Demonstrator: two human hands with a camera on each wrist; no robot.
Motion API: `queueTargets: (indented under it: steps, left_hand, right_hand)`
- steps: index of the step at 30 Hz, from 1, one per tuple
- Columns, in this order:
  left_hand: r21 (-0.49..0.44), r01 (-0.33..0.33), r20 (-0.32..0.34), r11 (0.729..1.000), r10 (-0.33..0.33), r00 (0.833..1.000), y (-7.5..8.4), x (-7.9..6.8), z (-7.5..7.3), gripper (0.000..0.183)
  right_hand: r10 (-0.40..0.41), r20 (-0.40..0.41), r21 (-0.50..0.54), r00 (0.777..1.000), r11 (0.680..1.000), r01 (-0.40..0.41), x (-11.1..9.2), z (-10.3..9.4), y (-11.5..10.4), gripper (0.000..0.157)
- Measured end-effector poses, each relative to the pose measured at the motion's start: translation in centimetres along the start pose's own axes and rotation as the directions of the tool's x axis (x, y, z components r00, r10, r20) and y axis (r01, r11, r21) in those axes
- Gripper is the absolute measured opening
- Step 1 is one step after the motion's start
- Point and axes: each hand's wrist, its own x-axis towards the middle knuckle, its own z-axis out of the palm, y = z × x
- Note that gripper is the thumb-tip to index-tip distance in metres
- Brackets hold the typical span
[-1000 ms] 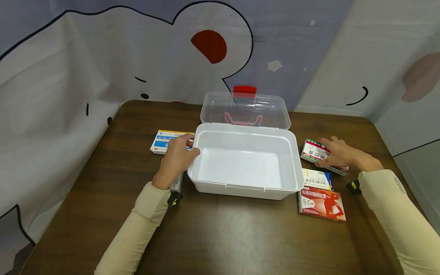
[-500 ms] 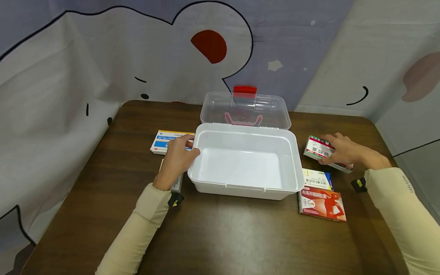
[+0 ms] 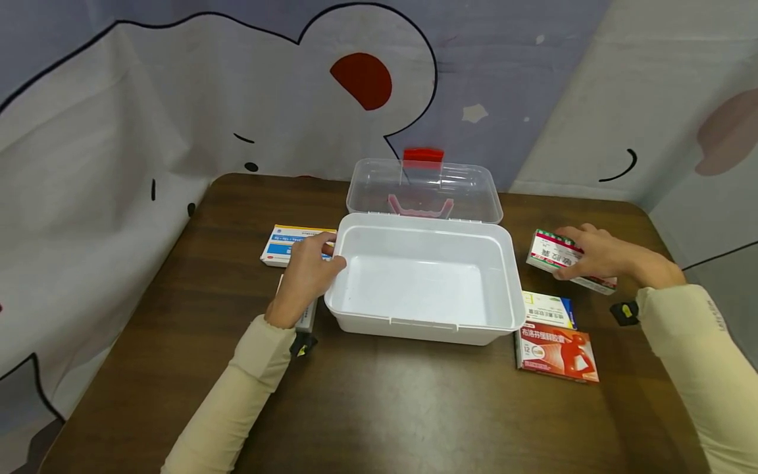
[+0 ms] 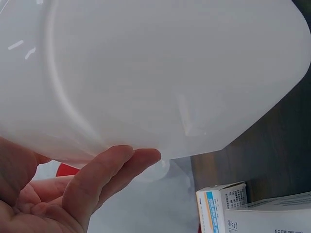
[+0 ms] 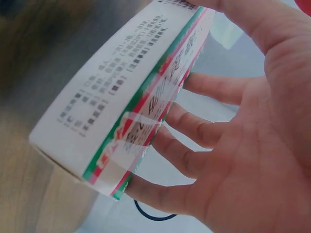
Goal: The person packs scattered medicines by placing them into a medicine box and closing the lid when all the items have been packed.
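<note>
A: On the desk (image 3: pixel 385 415), as a landmark?

B: A white rectangular plastic box (image 3: pixel 408 332), open, with a clear plastic lid (image 3: pixel 367 197) laid back behind the box. Also a red latch (image 3: pixel 423 156) on the lid's far edge and a pink handle (image 3: pixel 419 212).

A: And the left hand (image 3: pixel 306 271)?

B: At the box's left end, pinching the rim between thumb and fingers. From the left wrist, fingertips laid against the outer wall, mostly hidden from the head camera.

A: Anything else left of the box?

B: A white cardboard carton with blue bands and a yellow edge (image 3: pixel 279 249), partly behind the hand from above; from the left wrist, its end panel with print. Also a narrow grey-white carton (image 3: pixel 306 317), largely under the wrist in the head view.

A: And the right hand (image 3: pixel 604 255)?

B: Right of the box, holding a white cardboard carton with green and red stripes (image 3: pixel 546 253) between thumb and fingers. From the right wrist, four fingertips spread along one side, plus a face full of small print, neither visible from the head. Touching the desk or not: cannot tell.

A: Closer to the box's right side?

B: A white carton with a blue end (image 3: pixel 546 309), and just in front, a flat red carton (image 3: pixel 553 352).
</note>
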Motion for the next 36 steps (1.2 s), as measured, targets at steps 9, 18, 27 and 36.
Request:
queueTargets:
  steps: [9, 18, 27, 36]
  left_hand:
    - [0.018, 0.000, 0.001, 1.000, 0.000, 1.000, 0.1, 0.0, -0.1, 0.045]
    - [0.029, 0.002, -0.029, 1.000, -0.001, 1.000, -0.2, -0.5, -0.6, 0.043]
    - [0.029, -0.043, -0.059, 0.999, 0.045, 0.997, -0.3, -0.5, -0.5, 0.041]
    - [0.092, -0.069, -0.092, 0.993, 0.077, 0.993, 0.3, -0.8, -0.3, 0.035]
  right_hand:
    - [-0.015, -0.050, -0.028, 0.999, 1.000, 0.013, -1.1, -1.3, -1.8, 0.091]
    - [-0.062, -0.074, -0.056, 0.995, 0.997, 0.058, -1.4, -3.1, -3.8, 0.090]
    - [-0.072, -0.084, -0.056, 0.994, 0.996, 0.067, -1.5, -3.8, -5.0, 0.090]
    - [-0.092, -0.105, -0.072, 0.990, 0.994, 0.085, -1.9, -4.2, -5.7, 0.090]
